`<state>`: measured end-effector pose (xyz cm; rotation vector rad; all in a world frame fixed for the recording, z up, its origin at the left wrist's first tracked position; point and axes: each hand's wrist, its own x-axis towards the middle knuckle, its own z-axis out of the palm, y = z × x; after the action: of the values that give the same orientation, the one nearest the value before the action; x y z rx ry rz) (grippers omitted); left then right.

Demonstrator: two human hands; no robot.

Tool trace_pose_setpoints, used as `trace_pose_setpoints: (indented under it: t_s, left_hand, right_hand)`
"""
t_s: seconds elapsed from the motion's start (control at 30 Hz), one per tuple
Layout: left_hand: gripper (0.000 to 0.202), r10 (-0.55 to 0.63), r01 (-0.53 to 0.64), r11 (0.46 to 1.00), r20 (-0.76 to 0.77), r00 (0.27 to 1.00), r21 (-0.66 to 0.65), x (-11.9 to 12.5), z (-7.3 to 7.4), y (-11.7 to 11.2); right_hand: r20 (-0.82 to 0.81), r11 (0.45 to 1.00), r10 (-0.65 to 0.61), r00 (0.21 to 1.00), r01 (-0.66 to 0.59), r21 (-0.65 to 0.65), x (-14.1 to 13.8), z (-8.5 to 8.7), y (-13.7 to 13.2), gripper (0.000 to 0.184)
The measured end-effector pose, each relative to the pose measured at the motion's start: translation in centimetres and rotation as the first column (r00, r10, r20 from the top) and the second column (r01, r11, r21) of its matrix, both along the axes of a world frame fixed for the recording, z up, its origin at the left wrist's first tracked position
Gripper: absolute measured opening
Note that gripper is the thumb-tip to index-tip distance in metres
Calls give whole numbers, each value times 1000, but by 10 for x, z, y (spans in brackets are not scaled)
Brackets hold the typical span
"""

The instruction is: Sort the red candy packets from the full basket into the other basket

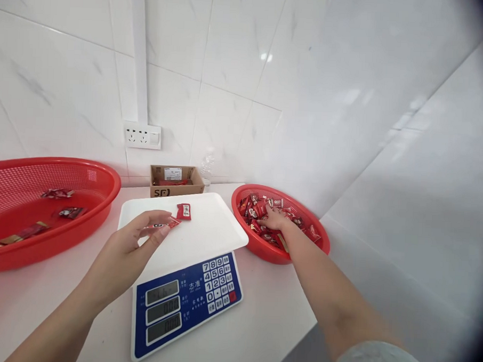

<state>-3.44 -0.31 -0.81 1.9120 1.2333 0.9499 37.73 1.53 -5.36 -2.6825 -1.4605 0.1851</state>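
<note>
My left hand (pixel 137 235) pinches a small red wrapped candy (pixel 168 223) over the white pan (pixel 207 235) of a digital scale (pixel 188 301). Another red candy packet (pixel 183 211) lies on the pan, farther back. My right hand (pixel 272 218) reaches into a small red basket (pixel 278 252) at the right, piled with several red candies; its fingers curl down among them and what they grip is hidden.
A large red mesh basket (pixel 100 196) with a few candies sits at the left. A cardboard box (pixel 176 181) and a clear bottle (pixel 207 166) stand against the tiled wall, under a wall socket (pixel 142 136). The table edge runs along the right.
</note>
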Motion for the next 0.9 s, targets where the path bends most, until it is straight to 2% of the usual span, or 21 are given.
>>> trace_pose_setpoints:
  t_s: [0.1, 0.27, 0.43, 0.57, 0.63, 0.7, 0.77, 0.9]
  left_hand:
    - [42, -17, 17, 1000, -9, 1000, 11, 1, -2, 1]
    - [44, -50, 50, 999, -4, 999, 18, 4, -6, 0]
    - [43, -51, 51, 998, -4, 999, 23, 4, -5, -2]
    - [42, -28, 26, 999, 29, 999, 40, 2, -4, -1]
    - [39, -16, 15, 999, 54, 998, 34, 1, -4, -1]
    - [37, -14, 11, 999, 71, 997, 32, 0, -3, 0]
    - [37, -16, 13, 999, 78, 997, 40, -1, -3, -1]
    - [39, -21, 17, 998, 68, 997, 57, -1, -2, -2]
  right_hand:
    - [12, 1000, -4, 1000, 4, -16, -2, -7, 6, 81]
    - [48, 1000, 18, 999, -19, 19, -2, -4, 7, 55]
    - [94, 995, -37, 995, 28, 99, -2, -1, 4, 38]
    - [137, 987, -81, 987, 61, 149, -7, 4, 3, 45]
    - [175, 986, -64, 982, 36, 160, -13, 8, 1, 50]
    - [229, 986, 8, 973, -45, 161, -21, 12, 0, 50]
    - [279, 974, 140, 950, -183, 135, -31, 14, 0, 47]
    - [282, 902, 410, 867, -431, 12, -48, 10, 5, 50]
